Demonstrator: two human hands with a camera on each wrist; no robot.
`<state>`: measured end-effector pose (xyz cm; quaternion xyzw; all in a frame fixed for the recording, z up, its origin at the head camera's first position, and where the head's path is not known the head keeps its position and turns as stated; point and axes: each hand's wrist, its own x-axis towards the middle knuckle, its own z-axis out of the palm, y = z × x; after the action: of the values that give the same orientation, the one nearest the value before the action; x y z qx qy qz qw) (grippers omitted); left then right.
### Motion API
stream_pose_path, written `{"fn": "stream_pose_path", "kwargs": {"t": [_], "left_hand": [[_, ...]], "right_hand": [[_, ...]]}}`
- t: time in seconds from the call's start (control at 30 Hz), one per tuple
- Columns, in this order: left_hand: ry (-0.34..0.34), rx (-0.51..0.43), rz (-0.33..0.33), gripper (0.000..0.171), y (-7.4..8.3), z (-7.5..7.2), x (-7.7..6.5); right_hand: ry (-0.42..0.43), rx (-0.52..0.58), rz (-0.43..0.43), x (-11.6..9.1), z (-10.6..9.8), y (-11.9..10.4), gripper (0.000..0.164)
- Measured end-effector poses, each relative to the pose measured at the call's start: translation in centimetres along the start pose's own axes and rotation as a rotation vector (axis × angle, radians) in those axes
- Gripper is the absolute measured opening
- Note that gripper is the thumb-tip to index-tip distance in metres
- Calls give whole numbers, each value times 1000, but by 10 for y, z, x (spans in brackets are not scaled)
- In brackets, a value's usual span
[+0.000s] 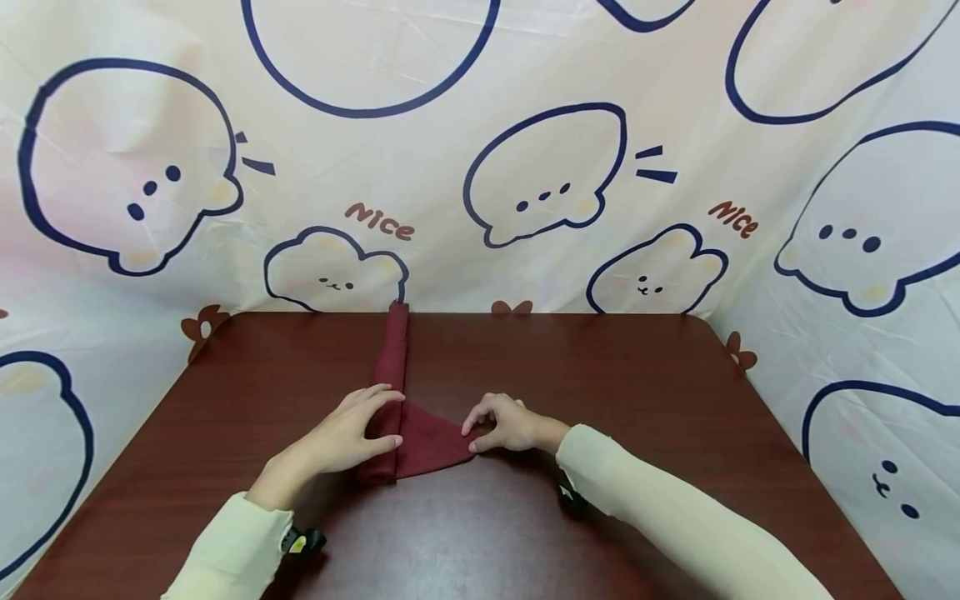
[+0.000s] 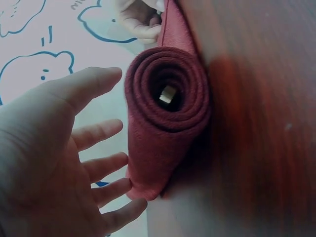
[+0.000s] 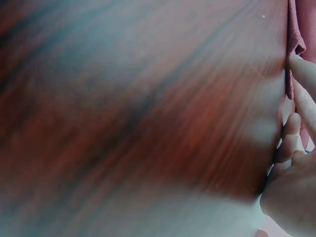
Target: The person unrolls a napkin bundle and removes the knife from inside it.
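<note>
A dark red cloth point(image 1: 390, 362) lies rolled into a long tube on the table, with a flat triangular flap point(image 1: 431, 442) spread to its right. My left hand point(image 1: 337, 437) rests beside the roll, fingers spread and gently bent, fingertips at its upper side. In the left wrist view the roll's end point(image 2: 168, 123) shows spiral layers, with a small pale block-like thing point(image 2: 168, 95) inside; its kind is unclear. With thumb and fingers my right hand point(image 1: 510, 423) pinches the flap's pointed corner. The right wrist view shows this hand point(image 3: 296, 163) only partly, at the edge.
The dark brown wooden table point(image 1: 600, 375) reaches back to a pale curtain point(image 1: 435, 167) printed with cartoon outlines. More curtain hangs along the left and right sides. The roll's far end reaches the table's back edge.
</note>
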<state>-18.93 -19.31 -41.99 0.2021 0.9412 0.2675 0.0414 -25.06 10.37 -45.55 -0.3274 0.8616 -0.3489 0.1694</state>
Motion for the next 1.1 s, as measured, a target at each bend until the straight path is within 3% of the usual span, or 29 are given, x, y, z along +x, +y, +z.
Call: {"fn": "stream_pose_path", "kwargs": {"t": [0.3,0.67,1.1], "left_hand": [[31,61,23,66,3,6,2],[4,134,33,58,-1,11,2],[-5,79,-10,47,-10,1,-8]], "right_hand": [[0,-2,-4,1,0,1,17],[4,5,-7,1,1,0,18],[-2,-5,7,1,0,-1,17]]}}
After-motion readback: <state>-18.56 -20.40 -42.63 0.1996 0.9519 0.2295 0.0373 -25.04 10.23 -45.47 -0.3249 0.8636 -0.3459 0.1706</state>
